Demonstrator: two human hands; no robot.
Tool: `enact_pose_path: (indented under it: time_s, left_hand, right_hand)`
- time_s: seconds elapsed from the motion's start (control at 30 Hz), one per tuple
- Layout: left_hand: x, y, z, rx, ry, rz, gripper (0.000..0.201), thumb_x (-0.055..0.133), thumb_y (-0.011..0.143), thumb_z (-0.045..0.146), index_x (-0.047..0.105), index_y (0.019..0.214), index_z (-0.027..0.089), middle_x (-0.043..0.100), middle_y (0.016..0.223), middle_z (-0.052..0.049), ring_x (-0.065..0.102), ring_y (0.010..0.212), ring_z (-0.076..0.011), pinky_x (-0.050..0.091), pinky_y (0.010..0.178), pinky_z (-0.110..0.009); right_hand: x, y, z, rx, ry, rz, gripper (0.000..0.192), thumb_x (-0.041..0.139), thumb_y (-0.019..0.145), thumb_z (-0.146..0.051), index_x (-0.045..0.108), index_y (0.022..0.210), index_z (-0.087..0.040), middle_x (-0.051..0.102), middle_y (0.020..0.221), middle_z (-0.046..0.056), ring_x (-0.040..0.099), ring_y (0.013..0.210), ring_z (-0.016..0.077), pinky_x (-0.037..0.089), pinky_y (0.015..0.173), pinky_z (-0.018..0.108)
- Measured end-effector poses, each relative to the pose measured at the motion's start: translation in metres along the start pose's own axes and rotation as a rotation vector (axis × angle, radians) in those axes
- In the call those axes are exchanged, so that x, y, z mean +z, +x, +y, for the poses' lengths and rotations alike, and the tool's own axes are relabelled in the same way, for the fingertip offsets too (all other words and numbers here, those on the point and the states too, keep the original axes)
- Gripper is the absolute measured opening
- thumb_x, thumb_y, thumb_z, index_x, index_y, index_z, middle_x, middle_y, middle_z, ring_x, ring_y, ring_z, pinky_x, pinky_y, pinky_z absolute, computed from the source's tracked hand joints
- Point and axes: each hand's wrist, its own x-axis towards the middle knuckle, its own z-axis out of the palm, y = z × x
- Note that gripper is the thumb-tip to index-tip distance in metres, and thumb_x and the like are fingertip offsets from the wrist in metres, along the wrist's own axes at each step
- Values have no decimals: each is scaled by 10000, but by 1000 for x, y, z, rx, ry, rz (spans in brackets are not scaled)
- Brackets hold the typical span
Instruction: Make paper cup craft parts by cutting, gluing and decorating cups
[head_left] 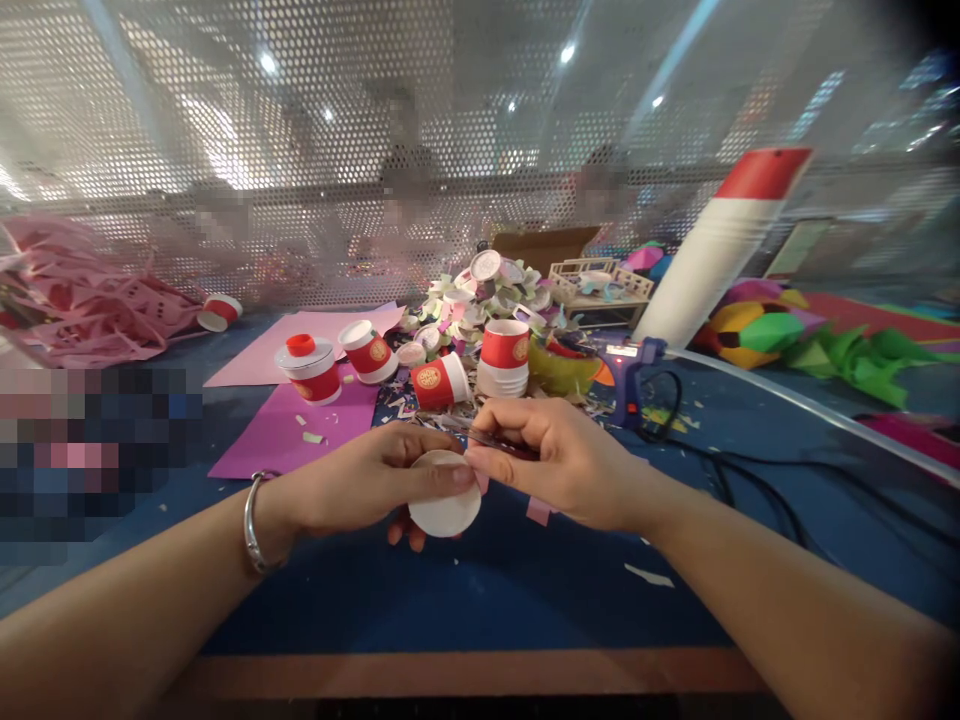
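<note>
My left hand (382, 475), with a silver bangle on its wrist, grips a round white disc (446, 512) that looks like paper or a cup base. Its thumb presses on the disc's top face. Right at the disc's upper edge, my right hand (551, 455) is closed around a thin dark tool (495, 440), mostly hidden by the fingers; its kind cannot be made out. A small pink paper scrap (481, 482) shows between the hands. Just beyond them stand red and white paper cups, one upside down (504, 358) and another tipped over (439, 382).
A blue glue gun (631, 385) with a black cable stands at the right. Behind lie a heap of paper flowers (465, 300) and a leaning stack of cups (709, 255). Purple paper (300, 440) and a lidded cup (311, 372) are at the left, near crumpled pink paper (97, 295).
</note>
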Motion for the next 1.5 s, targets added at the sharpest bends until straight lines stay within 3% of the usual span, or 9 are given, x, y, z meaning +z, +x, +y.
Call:
enact_pose_path:
  time_s: [0.3,0.4,0.5,0.77,1.07,1.23,1.5]
  left_hand:
    - [2,-1,0,95,5,18,346,612,952,493,675,1006,157,681,817,-35,597,587,-93,472,443,-139]
    - [-1,-6,5,109,44,-4,347,605,959,488,686,963,150,674,763,-29,590,559,-90,454,431,-136]
    - [-4,-8,8,155,78,62,372,569,980,496,685,921,147,680,777,-34,602,575,-93,450,444,-143]
    - [-8,-2,-2,314,301,204,210,617,980,371,689,989,174,614,810,15,527,698,-86,423,612,-180]
    - [-7,-1,-4,308,404,261,149,627,974,361,718,1021,253,693,917,28,584,808,-105,433,696,-208]
    - [-10,2,-9,264,237,300,230,673,935,348,684,1134,234,717,1015,-11,645,898,-146,489,759,-248]
    - [-6,9,-9,241,-3,309,349,707,890,241,594,1219,201,702,991,-14,659,861,-144,536,765,-274]
  right_hand:
    - [0,-2,-4,-84,61,2,187,697,904,-278,558,819,-184,534,727,-36,493,659,104,380,593,246]
    - [-10,-3,-6,-120,41,57,195,654,929,-305,557,812,-182,487,696,-47,441,602,88,353,556,243]
    - [-21,-2,-5,-143,-34,133,203,608,949,-293,565,791,-174,468,690,-44,411,595,83,334,550,244]
    - [-24,4,10,-7,-377,158,253,637,914,-373,596,760,-177,478,634,-41,413,584,103,317,540,262]
    - [-29,7,13,19,-375,338,229,663,876,-368,597,767,-177,548,684,-15,470,637,126,367,585,277]
    - [-29,9,13,51,-356,390,195,675,865,-352,637,835,-163,647,748,20,545,676,150,406,617,290]
    - [-23,5,10,-19,-221,313,209,637,924,-364,632,847,-171,581,765,-5,517,685,122,394,595,254]
